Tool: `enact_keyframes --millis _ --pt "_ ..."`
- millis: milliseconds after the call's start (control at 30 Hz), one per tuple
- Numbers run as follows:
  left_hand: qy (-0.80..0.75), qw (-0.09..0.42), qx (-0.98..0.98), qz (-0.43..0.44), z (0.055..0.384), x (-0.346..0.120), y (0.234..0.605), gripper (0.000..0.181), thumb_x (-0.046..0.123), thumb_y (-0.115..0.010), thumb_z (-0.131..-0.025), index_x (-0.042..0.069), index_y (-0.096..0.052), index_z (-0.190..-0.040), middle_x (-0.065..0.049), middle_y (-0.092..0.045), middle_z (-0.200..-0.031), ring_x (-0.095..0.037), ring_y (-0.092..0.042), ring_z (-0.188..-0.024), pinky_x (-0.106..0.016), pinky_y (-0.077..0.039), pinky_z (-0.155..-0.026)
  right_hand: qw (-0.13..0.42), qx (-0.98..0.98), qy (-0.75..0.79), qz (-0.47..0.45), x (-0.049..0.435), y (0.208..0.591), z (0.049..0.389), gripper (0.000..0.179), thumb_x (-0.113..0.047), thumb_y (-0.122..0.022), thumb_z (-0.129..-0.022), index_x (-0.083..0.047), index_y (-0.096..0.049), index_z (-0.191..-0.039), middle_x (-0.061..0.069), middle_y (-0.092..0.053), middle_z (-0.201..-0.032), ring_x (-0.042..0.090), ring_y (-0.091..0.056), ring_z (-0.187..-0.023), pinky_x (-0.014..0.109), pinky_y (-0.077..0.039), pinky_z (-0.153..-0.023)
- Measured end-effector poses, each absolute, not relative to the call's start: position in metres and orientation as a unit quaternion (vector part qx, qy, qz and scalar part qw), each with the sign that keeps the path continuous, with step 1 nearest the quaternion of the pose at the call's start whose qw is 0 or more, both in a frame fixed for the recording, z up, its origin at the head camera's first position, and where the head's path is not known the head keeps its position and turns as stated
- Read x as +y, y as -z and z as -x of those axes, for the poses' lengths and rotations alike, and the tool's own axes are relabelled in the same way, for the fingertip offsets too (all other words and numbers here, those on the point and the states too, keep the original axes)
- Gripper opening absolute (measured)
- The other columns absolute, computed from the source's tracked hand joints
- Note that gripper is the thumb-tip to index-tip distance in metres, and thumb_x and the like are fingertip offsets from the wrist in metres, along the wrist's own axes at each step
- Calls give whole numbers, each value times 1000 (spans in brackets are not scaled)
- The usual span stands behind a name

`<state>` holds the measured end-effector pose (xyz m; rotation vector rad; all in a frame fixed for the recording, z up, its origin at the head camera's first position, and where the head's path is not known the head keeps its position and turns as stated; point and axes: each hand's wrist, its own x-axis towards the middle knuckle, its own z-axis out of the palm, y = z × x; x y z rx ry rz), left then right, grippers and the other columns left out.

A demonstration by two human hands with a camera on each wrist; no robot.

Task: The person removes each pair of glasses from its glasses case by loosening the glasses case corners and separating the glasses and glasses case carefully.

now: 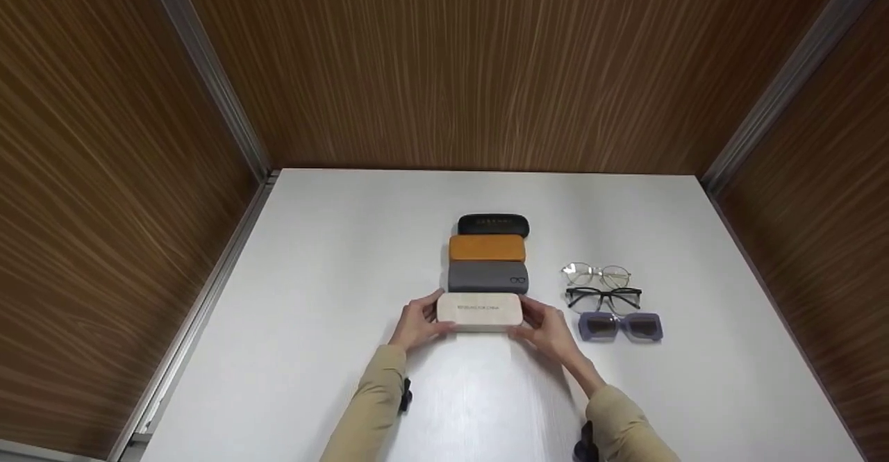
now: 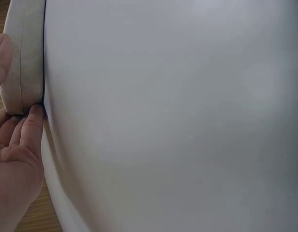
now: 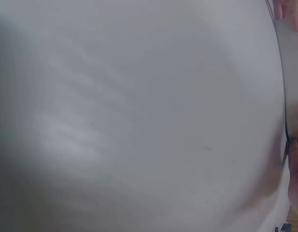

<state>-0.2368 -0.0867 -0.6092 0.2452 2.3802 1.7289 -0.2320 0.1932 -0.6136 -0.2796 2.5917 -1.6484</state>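
A cream glasses case with printed lettering on its lid lies at the near end of a column of cases. My left hand grips its left end, thumb on the near side. At the opposite end my right hand holds it between thumb and fingers. In the left wrist view the case shows a closed seam, with the left hand around its end. The right wrist view catches only a strip of the case and part of the right hand.
Behind the cream case lie a grey case, an orange case and a black case. To the right are wire-framed glasses, black-framed glasses and purple sunglasses. Wood-grain panels border the white table.
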Motion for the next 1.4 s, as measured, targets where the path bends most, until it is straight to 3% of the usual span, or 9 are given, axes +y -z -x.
enact_keyframes --millis 500,733,967,1400 --pt "-566 97 814 -93 239 -75 610 79 13 -82 -84 -6 -41 -149 -27 -51 -146 -41 -50 -138 -45 -42 -116 -10 878 464 119 196 623 239 84 -11 -90 -72 1 -49 -144 22 -56 -139 39 -49 -134 53 -35 -120" --pt "-551 94 823 -103 241 -74 611 83 14 -90 -75 -2 -46 -144 -20 -57 -139 -35 -56 -132 -43 -45 -114 -7 881 457 125 198 627 240 87 -19 -94 -69 -4 -50 -142 15 -57 -135 31 -51 -130 50 -36 -119" --pt "-531 92 835 -106 244 -75 610 76 16 -94 -68 5 -58 -134 -12 -64 -129 -26 -62 -117 -41 -51 -105 -11 883 450 134 200 631 238 91 -28 -94 -68 -5 -48 -144 16 -54 -138 32 -51 -131 52 -36 -119" --pt "-442 126 879 -129 247 -77 605 74 25 -95 -65 14 -63 -131 -4 -62 -128 -23 -53 -120 -43 -41 -113 -30 884 444 145 201 637 232 88 -29 -95 -68 -8 -50 -141 12 -55 -133 26 -52 -126 50 -38 -116"
